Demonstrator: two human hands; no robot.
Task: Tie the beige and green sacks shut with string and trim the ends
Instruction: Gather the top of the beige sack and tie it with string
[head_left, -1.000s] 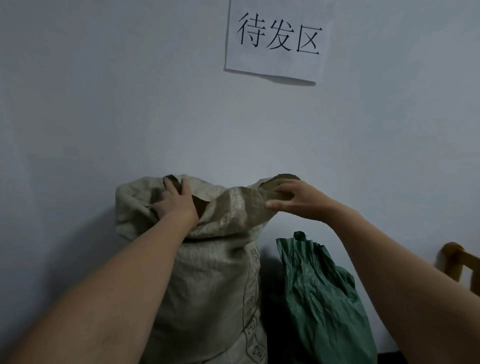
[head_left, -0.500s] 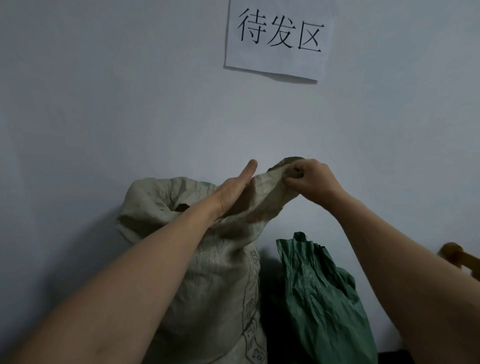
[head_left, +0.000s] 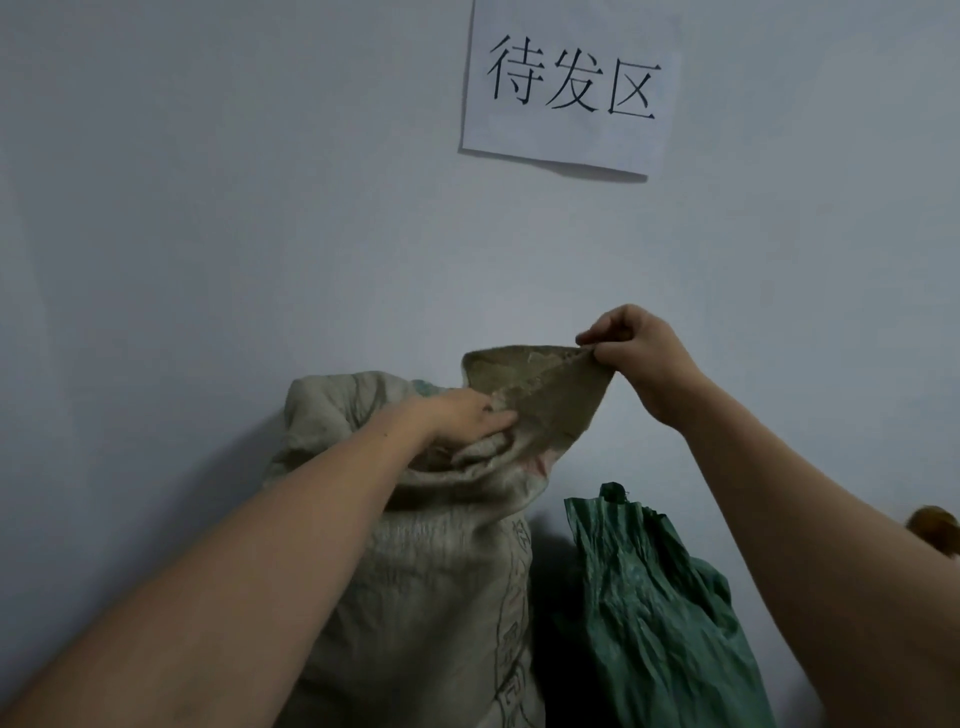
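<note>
A tall beige woven sack (head_left: 436, 582) stands against the wall, its mouth loose and crumpled. My right hand (head_left: 636, 345) pinches the right corner of the mouth and holds it raised as a stretched flap. My left hand (head_left: 467, 415) lies on the bunched cloth at the middle of the mouth, fingers pointing right and pressing into the folds. A smaller green sack (head_left: 654, 608) stands to the right of the beige one, its top gathered to a point. No string or cutting tool is in view.
A white paper sign (head_left: 569, 85) with black characters hangs on the pale wall above. A brown wooden piece (head_left: 935, 525) shows at the right edge. A dark gap separates the two sacks.
My right hand has lifted the sack's right corner higher and further right. My left hand has dropped from the raised flap down onto the bunched cloth at the mouth.
</note>
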